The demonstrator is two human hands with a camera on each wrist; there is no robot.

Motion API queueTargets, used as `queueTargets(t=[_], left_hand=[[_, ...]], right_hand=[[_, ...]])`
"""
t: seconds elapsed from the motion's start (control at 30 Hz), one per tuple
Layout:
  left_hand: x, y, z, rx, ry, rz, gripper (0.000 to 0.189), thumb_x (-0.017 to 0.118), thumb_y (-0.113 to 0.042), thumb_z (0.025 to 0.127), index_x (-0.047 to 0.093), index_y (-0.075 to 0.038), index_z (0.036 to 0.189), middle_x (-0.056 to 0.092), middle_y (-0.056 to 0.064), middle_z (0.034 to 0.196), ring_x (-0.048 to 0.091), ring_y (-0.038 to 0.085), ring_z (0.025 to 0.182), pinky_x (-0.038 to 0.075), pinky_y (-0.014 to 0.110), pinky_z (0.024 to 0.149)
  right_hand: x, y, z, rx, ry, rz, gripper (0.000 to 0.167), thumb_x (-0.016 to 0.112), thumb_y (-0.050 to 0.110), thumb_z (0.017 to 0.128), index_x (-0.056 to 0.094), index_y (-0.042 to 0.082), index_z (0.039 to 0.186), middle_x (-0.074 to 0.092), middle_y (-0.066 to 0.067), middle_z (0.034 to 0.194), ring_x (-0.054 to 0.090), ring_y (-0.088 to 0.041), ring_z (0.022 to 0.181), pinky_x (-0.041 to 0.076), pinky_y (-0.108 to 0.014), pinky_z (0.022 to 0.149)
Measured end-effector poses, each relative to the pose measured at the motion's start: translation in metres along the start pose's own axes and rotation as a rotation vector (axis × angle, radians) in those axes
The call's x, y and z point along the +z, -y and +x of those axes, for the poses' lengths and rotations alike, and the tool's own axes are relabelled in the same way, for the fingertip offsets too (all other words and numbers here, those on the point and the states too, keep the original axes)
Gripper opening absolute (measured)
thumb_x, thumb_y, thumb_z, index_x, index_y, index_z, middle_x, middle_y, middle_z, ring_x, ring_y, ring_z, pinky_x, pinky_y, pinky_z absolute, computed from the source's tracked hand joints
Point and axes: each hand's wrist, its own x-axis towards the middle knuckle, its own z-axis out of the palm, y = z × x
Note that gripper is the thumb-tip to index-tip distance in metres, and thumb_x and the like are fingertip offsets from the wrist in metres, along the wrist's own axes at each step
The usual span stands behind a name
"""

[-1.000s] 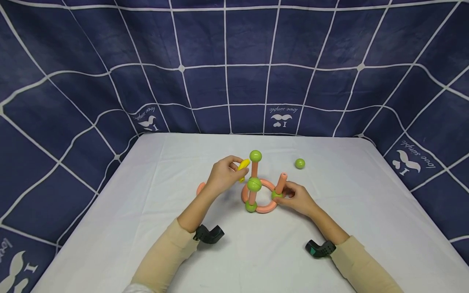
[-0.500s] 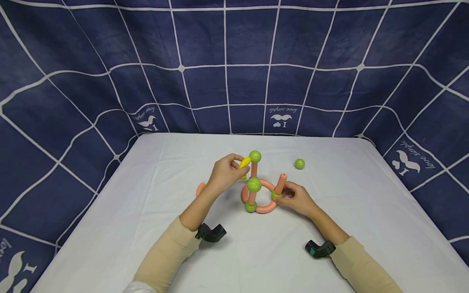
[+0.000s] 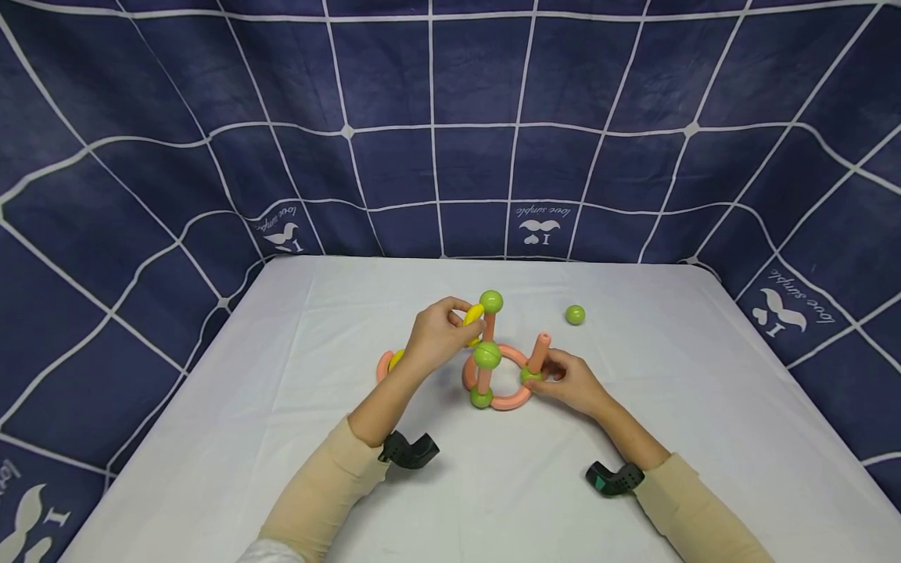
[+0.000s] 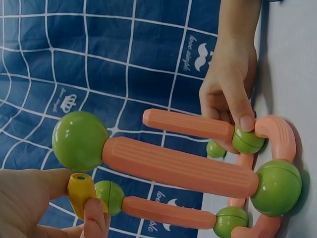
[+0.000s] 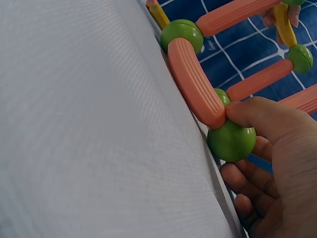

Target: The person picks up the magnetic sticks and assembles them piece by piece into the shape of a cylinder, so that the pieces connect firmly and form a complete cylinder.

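Note:
My left hand [image 3: 438, 338] pinches a short curved yellow rod [image 3: 475, 314] between thumb and fingers. The rod lies close to the green ball [image 3: 490, 301] topping the far upright and the ball [image 3: 487, 355] topping the near one; in the right wrist view the yellow rod [image 5: 285, 25] spans between two balls, its contact unclear. Below is an orange ring [image 3: 512, 403] of curved rods joined by green balls. With thumb and fingers, my right hand [image 3: 573, 385] holds the ball [image 5: 232, 141] at the ring's right side, from which a bare-topped orange rod [image 3: 540, 352] rises, tilted.
A loose green ball [image 3: 575, 315] lies on the white tablecloth [image 3: 633, 313] at the back right. Left of the ring, partly behind my left forearm, lie a curved orange piece [image 3: 383, 366] and a yellow piece [image 3: 396, 360]. A dark blue checked curtain [image 3: 394, 164] surrounds the table.
My left hand has moved slightly right with the yellow rod, closer to the upright balls. A yellow piece has come into sight behind the left forearm. My right hand stays in place.

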Motion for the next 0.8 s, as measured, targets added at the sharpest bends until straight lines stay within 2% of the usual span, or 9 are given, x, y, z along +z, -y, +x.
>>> queueTargets(t=[0.13, 0.33, 0.5, 0.67, 0.8], left_hand=[[0.001, -0.001, -0.001, -0.005, 0.01, -0.016, 0.039, 0.073, -0.027, 0.085, 0.064, -0.004, 0.115, 0.06, 0.006, 0.078, 0.068, 0.018, 0.065, 0.044, 0.024, 0.054], [0.002, -0.002, -0.001, 0.007, 0.015, -0.019, 0.039, 0.073, -0.027, 0.085, 0.065, -0.003, 0.115, 0.06, 0.006, 0.079, 0.065, 0.013, 0.063, 0.046, 0.025, 0.055], [0.002, 0.0, -0.004, 0.017, 0.008, -0.014, 0.039, 0.069, -0.032, 0.089, 0.065, -0.004, 0.116, 0.061, 0.005, 0.081, 0.062, 0.017, 0.065, 0.045, 0.025, 0.056], [0.001, 0.006, -0.007, 0.015, -0.004, -0.078, 0.035, 0.06, -0.033, 0.096, 0.065, -0.004, 0.115, 0.062, 0.006, 0.082, 0.065, 0.02, 0.068, 0.047, 0.027, 0.06], [0.001, 0.015, -0.01, 0.004, -0.009, -0.109, 0.032, 0.053, -0.029, 0.1, 0.066, -0.003, 0.112, 0.063, 0.006, 0.081, 0.065, 0.017, 0.067, 0.048, 0.03, 0.064]], right_hand=[[0.0, 0.004, -0.001, 0.002, 0.001, 0.0, 0.025, 0.078, 0.003, 0.079, 0.066, -0.004, 0.1, 0.063, -0.014, 0.086, 0.056, -0.034, 0.078, 0.043, -0.028, 0.066], [-0.001, 0.004, -0.001, -0.001, -0.005, 0.011, 0.025, 0.079, 0.003, 0.079, 0.066, -0.002, 0.1, 0.063, -0.016, 0.086, 0.055, -0.039, 0.079, 0.042, -0.028, 0.066], [-0.001, 0.003, -0.001, -0.005, -0.006, 0.008, 0.024, 0.079, 0.003, 0.079, 0.066, -0.002, 0.099, 0.063, -0.016, 0.086, 0.056, -0.038, 0.079, 0.042, -0.029, 0.066], [-0.001, 0.003, -0.001, -0.003, -0.002, 0.01, 0.026, 0.079, 0.003, 0.079, 0.066, -0.003, 0.1, 0.064, -0.016, 0.087, 0.056, -0.04, 0.08, 0.043, -0.029, 0.067], [-0.001, 0.003, 0.0, 0.001, 0.001, 0.012, 0.026, 0.079, 0.003, 0.079, 0.066, -0.003, 0.101, 0.064, -0.015, 0.087, 0.056, -0.04, 0.081, 0.043, -0.028, 0.067]])
